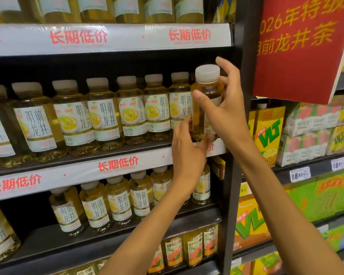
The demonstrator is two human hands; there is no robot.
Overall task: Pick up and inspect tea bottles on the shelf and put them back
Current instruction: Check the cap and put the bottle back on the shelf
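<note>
A clear tea bottle [205,104] with a white cap and yellow tea stands upright at the right end of the middle shelf's row, its label turned away from me. My right hand [224,108] grips its side, thumb across the front, with the index finger raised above the cap. My left hand [187,149] cups the bottle's base from below and the left. To the left, several matching tea bottles [131,110] with white labels line the same shelf [115,165].
More tea bottles fill the shelves above [127,8] and below [117,203]. A black upright post [236,175] bounds the bay on the right. A red sign [298,46] hangs beyond it, over yellow drink cartons [268,133] and green packs [326,195].
</note>
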